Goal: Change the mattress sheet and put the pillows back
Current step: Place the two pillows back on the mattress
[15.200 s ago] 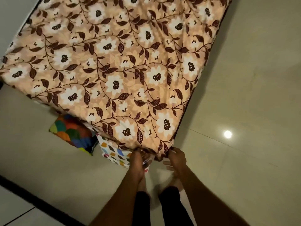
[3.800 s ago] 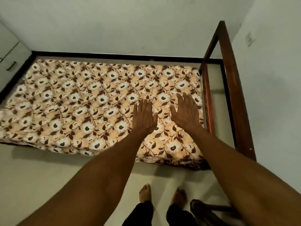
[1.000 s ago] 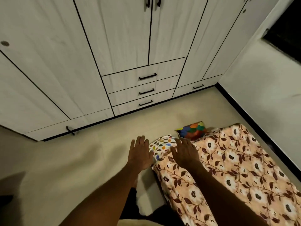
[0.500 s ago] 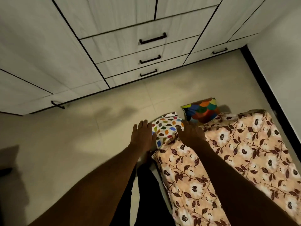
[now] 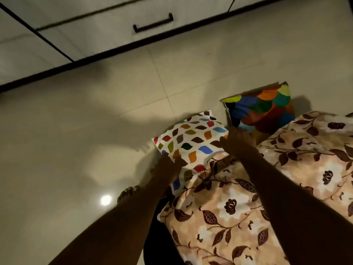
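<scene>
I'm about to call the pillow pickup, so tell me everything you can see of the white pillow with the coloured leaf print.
The white pillow looks like soft cloth printed with red, blue, green, orange and brown leaf shapes. It lies on the tiled floor by the mattress corner, its near end tucked beneath the floral sheet, with the multicoloured pillow just beyond. The left hand is at its near-left edge and the right hand at its right edge; neither grip is clearly visible.
</scene>
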Available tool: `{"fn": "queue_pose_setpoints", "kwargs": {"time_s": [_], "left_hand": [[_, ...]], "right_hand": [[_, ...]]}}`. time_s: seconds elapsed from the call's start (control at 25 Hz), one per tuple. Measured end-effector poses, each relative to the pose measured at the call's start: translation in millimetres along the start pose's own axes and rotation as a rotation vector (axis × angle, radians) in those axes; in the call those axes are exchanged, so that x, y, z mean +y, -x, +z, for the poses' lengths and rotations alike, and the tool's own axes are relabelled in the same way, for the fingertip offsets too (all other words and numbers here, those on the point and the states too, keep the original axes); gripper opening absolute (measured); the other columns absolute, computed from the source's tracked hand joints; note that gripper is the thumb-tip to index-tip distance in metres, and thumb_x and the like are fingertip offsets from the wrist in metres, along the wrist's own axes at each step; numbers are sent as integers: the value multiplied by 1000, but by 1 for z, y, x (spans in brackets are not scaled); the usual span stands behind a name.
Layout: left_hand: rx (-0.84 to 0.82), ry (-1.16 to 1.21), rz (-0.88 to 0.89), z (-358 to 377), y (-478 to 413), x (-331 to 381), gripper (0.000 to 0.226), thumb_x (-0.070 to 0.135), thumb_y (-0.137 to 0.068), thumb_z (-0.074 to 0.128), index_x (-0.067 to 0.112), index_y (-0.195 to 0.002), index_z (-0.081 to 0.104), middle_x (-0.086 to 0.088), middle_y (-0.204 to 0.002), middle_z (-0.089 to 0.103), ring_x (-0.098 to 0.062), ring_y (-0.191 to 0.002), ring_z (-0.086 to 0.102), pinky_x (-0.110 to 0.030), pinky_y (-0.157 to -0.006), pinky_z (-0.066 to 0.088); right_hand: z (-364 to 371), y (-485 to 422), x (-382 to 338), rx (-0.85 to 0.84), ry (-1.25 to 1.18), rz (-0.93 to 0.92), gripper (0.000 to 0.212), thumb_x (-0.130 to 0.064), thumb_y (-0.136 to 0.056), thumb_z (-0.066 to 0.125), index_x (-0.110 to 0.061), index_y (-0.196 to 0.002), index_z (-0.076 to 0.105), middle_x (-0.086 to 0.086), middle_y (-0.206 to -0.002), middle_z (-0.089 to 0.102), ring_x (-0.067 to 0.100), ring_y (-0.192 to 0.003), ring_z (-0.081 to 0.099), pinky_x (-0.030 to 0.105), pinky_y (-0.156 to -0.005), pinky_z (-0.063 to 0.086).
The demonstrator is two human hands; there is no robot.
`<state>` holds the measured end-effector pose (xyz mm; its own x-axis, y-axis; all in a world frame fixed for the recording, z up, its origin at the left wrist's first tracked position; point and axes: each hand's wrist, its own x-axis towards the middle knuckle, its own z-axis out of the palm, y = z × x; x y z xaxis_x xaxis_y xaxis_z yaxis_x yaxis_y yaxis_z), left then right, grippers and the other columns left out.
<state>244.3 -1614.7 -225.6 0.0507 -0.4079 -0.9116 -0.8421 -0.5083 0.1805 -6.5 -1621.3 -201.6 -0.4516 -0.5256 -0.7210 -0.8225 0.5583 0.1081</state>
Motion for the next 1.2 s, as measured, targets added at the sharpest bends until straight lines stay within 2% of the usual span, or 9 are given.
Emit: {"fn": "queue_pose_setpoints", "kwargs": {"time_s": [0.16,0.28,0.4,0.48,0.56,0.64,0.84,1.04,1.2], "left_hand": [[-121,684,-269,44,-53,0,96,66,-93,62,18,-162,15,-12,-158,43,-36,-139,49,-47,-111,46],[-69,804,-273,56,-66,-2,102,57,-83,80,21,-158,21,-11,-153,47,-35,-133,53,-50,-108,50],[83,949,-180,39,-77,-10,96,49,-76,89,24,-151,36,-3,-139,58,-29,-118,63,-50,-97,58],[161,1044,-158,9,-76,-12,87,48,-74,91,22,-144,48,-3,-130,66,-26,-108,69,-46,-86,63],[194,1085,-153,-19,-69,-11,71,50,-76,89,19,-130,57,-4,-115,73,-26,-98,72,-44,-82,64],[211,1099,-128,-39,-53,-9,50,47,-83,84,18,-118,61,-1,-100,73,-26,-94,72,-42,-82,62],[239,1097,-24,-71,-10,-9,52,43,-89,80,16,-130,64,-2,-113,74,-25,-100,71,-27,-69,54],[274,1074,39,-87,22,-4,55,47,-88,79,20,-133,64,-4,-121,74,-29,-109,72,-43,-94,59],[297,1068,133,-104,41,-6,54,49,-86,81,27,-132,64,-1,-122,75,-28,-111,73,-54,-99,58]], "right_hand": [[47,-56,9,-80,-209,119,93,-69,-86,63,-20,-159,31,16,-158,41,39,-143,43,56,-115,39],[61,-67,10,-102,-280,193,105,-77,-81,65,-12,-156,33,17,-155,43,39,-141,43,55,-115,39],[55,-76,5,-116,-431,205,94,-77,-75,73,-10,-137,53,13,-129,62,33,-117,61,51,-101,53],[41,-72,-6,-88,-626,174,83,-69,-74,79,-12,-132,59,9,-123,67,30,-110,65,51,-96,58],[18,-59,-26,-24,-759,112,69,-58,-79,83,-14,-129,62,2,-118,68,23,-109,65,49,-99,57],[-8,-44,-49,56,-720,46,66,-56,-84,79,-14,-131,63,2,-114,66,22,-109,62,45,-101,54],[-66,-8,-75,177,-716,-107,57,-52,-88,75,-17,-131,63,6,-124,70,28,-116,66,48,-101,55],[-94,12,-67,135,-768,-176,42,-39,-100,65,-17,-134,56,9,-130,66,31,-119,62,52,-105,52],[-104,39,-58,100,-914,-169,38,-32,-98,67,-16,-130,55,7,-124,66,28,-113,65,48,-99,56]]}}
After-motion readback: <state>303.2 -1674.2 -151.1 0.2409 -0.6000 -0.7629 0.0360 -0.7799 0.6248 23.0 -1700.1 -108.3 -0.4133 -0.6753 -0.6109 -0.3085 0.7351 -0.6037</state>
